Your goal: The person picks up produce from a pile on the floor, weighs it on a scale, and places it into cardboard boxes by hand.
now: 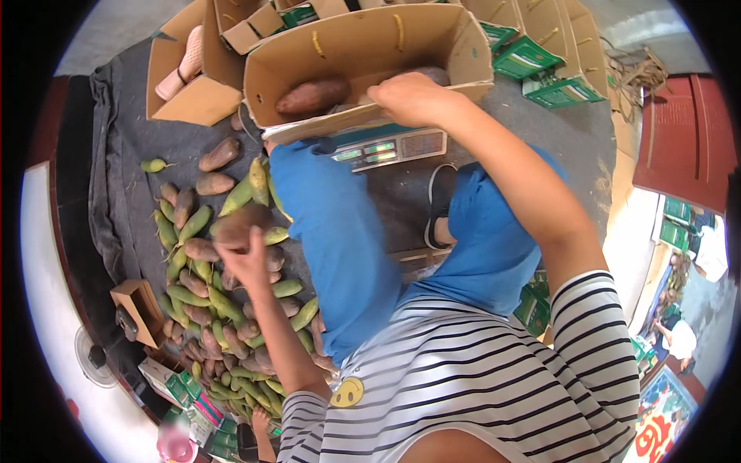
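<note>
My left hand (247, 264), on the left above the pile, has its fingers and thumb round a reddish-brown sweet potato (241, 224), slightly blurred. Inside the front wall of an open cardboard box (278, 65) is my right hand (413, 99), fingers curled; what they hold, if anything, is hidden. Dark red sweet potatoes (312, 96) lie in this box, one of them behind my right hand. The box rests on a digital scale (378, 150) with lit displays. Below my left hand spreads a heap of green radishes (224, 305) and more brownish sweet potatoes (214, 184).
Another cardboard box (197, 96) with a pink net-like roll stands at the left. More green-and-brown boxes (567, 89) line the right. My blue-trousered knees flank the scale. A small carton (139, 305) sits left of the heap. Another person's hand (260, 420) shows at the bottom.
</note>
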Available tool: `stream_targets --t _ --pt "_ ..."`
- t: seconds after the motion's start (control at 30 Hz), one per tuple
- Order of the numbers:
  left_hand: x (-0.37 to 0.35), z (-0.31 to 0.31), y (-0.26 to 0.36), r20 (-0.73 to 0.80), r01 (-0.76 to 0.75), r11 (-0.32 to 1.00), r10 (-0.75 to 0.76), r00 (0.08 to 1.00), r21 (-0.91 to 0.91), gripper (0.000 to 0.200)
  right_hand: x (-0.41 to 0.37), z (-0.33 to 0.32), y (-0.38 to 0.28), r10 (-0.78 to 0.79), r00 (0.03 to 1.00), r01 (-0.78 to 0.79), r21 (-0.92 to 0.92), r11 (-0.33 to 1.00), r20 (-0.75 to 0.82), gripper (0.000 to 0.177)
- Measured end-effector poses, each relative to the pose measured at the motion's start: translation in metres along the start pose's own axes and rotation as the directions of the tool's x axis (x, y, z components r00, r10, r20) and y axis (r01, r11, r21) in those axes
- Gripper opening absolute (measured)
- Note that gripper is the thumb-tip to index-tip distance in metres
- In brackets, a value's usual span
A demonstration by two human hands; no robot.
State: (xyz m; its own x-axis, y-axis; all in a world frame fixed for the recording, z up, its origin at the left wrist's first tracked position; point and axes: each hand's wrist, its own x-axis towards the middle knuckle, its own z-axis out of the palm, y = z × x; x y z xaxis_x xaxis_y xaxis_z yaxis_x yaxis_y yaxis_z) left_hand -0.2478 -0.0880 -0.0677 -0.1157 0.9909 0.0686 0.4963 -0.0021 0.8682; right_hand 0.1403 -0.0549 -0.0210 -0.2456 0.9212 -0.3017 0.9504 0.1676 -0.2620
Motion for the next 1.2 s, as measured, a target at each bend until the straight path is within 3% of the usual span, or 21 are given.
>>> stream_targets --t 0.13,0.2,0.27,0.33,0.4,0.6,0.67,0.73,0.8,0.87,0.9,0.97,1.0,1.07,1.2 --pt "0.041 0.044 0.121 -0.181 -0.444 0.847 0.407 0.895 -0.292 0.049 -0.002 -0.002 -0.003 0.012 1.000 -0.012 0.003 1.000 -0.001 0.019" --pt "0.053 0.070 0.161 -0.066 -0.402 0.818 0.413 0.908 -0.411 0.054 -0.003 -0.003 -0.003 0.013 1.000 -0.013 -0.006 1.000 0.007 0.018" --pt "0.065 0.098 0.176 0.140 -0.222 0.878 0.306 0.942 -0.425 0.054 -0.003 -0.003 -0.004 0.004 1.000 -0.004 -0.012 1.000 0.013 0.018" --pt "0.076 0.125 0.174 0.287 -0.186 0.867 0.345 0.893 -0.463 0.052 -0.003 -0.002 -0.003 -0.017 1.000 0.018 -0.014 1.000 0.010 0.018" --pt "0.080 0.140 0.154 0.207 -0.260 0.845 0.390 0.897 -0.467 0.046 -0.003 -0.002 -0.003 -0.025 1.000 0.025 -0.021 0.999 0.012 0.017" --pt "0.048 0.083 0.053 0.169 -0.155 0.964 0.193 0.967 -0.214 0.031 -0.003 -0.001 -0.003 -0.024 1.000 0.024 -0.027 0.999 0.013 0.015" --pt "0.021 0.059 0.004 0.236 -0.019 0.999 0.029 0.971 -0.045 0.030 -0.001 -0.003 -0.005 -0.026 1.000 0.026 -0.045 0.999 0.004 0.015" --pt "-0.010 0.035 -0.071 0.394 -0.034 0.993 -0.012 0.919 0.109 0.033 -0.002 -0.001 -0.004 -0.049 0.999 0.049 -0.058 0.997 0.003 0.016" --pt "-0.049 0.013 -0.117 0.522 0.040 0.917 -0.261 0.812 0.396 0.039 0.003 0.005 0.003 -0.060 0.998 0.061 -0.087 0.994 0.014 0.017" --pt "-0.092 -0.013 -0.179 0.643 -0.174 0.765 -0.367 0.672 0.620 0.048 0.006 0.014 0.010 -0.084 0.996 0.083 -0.072 0.994 -0.023 0.017" --pt "-0.103 -0.024 -0.171 0.590 -0.157 0.626 -0.579 0.563 0.764 0.050 0.005 0.012 0.010 -0.094 0.995 0.093 -0.075 0.993 -0.020 0.022" --pt "-0.126 -0.050 -0.178 0.474 -0.176 0.467 -0.662 0.580 0.867 0.039 0.005 0.017 0.016 -0.159 0.982 0.158 -0.020 0.987 -0.099 0.026" --pt "-0.135 -0.057 -0.183 0.428 -0.198 0.391 -0.684 0.590 0.899 0.034 0.003 0.004 0.004 -0.102 0.995 0.102 -0.035 0.994 0.004 0.025" --pt "-0.146 -0.082 -0.203 0.354 -0.185 0.310 -0.681 0.641 0.933 0.033 -0.001 -0.001 -0.003 -0.076 0.997 0.075 -0.045 0.996 -0.012 0.027" --pt "-0.143 -0.102 -0.198 0.304 -0.100 0.312 -0.720 0.624 0.945 0.031 -0.007 -0.008 -0.011 -0.108 0.982 0.113 0.021 0.993 -0.152 0.034"
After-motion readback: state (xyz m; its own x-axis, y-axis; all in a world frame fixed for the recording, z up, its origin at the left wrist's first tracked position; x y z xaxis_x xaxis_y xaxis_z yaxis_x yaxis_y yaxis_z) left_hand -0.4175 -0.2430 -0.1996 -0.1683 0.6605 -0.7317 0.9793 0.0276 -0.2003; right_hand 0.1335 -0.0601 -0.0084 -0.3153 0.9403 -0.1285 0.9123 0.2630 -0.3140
